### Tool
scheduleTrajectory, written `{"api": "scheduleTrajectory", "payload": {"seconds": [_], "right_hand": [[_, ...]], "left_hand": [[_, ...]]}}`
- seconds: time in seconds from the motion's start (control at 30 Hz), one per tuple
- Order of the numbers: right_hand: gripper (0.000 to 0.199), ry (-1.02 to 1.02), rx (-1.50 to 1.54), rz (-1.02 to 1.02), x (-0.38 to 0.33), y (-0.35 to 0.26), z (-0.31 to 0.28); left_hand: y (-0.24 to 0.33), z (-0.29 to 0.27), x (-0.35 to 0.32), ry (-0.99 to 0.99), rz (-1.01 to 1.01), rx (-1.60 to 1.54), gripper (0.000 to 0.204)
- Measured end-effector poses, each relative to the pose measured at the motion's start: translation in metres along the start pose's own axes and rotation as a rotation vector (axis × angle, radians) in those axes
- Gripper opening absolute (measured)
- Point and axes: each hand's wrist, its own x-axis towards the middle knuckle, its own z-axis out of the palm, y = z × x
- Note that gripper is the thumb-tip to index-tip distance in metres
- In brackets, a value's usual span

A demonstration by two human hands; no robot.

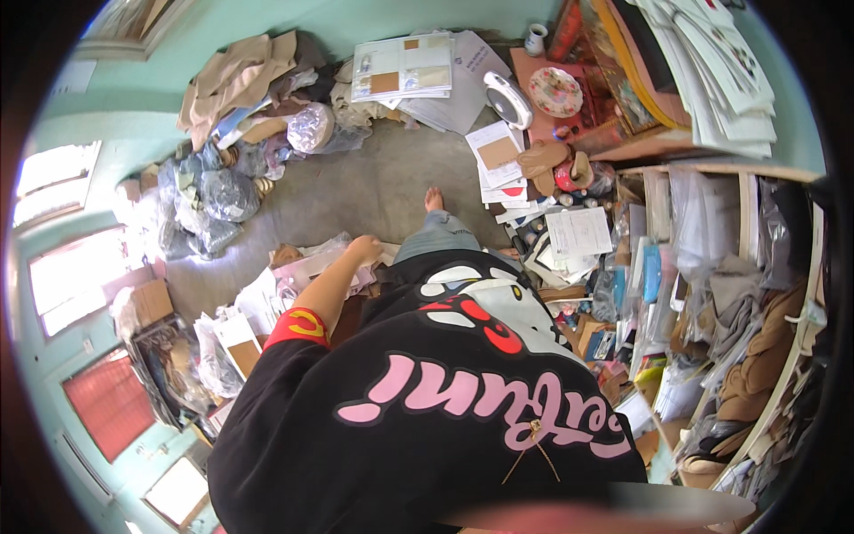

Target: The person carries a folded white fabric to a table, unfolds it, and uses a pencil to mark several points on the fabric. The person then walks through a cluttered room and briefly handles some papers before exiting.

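Note:
My left hand (363, 250) reaches forward from a red-cuffed black sleeve (302, 327). Its fingers look curled together, and what they hold, if anything, is hidden. Under and beside this hand lie pinkish sheets (331, 269) and clear plastic wrapping, part of a low pile at my left side. My right hand does not show; the right arm is hidden behind my black printed shirt (418, 356). One bare foot (434, 198) rests on the grey floor, below a leg in light blue jeans (438, 233).
Plastic bags (229, 196) and brown sheets (240, 76) are heaped along the far wall. At right, a shelf (745, 214) holds packed sole-shaped pieces and bags. Papers (580, 231) lie near my leg. A floral plate (556, 92) and white oval device (508, 100) sit ahead right.

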Motion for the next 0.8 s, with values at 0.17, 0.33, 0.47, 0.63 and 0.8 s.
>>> {"api": "scheduleTrajectory", "payload": {"seconds": [0.17,0.33,0.47,0.63,0.8], "right_hand": [[0.024,0.096,0.738,0.050,0.013,-0.048,-0.065],[0.029,0.119,0.654,0.068,0.023,-0.150,-0.064],[0.042,-0.048,0.382,-0.101,0.037,-0.243,-0.058],[0.039,-0.074,0.265,-0.212,0.058,-0.337,-0.051],[0.041,-0.080,0.226,-0.201,0.070,-0.384,-0.054]], "left_hand": [[-0.052,-0.011,0.016,-0.205,0.059,0.174,0.040],[-0.019,-0.059,0.067,0.224,0.321,-0.199,0.044],[-0.020,-0.090,0.085,0.247,0.395,-0.549,0.049],[-0.088,-0.084,0.083,0.209,0.266,-0.420,0.047],[-0.184,-0.055,0.070,0.127,0.009,-0.257,0.048]]}}
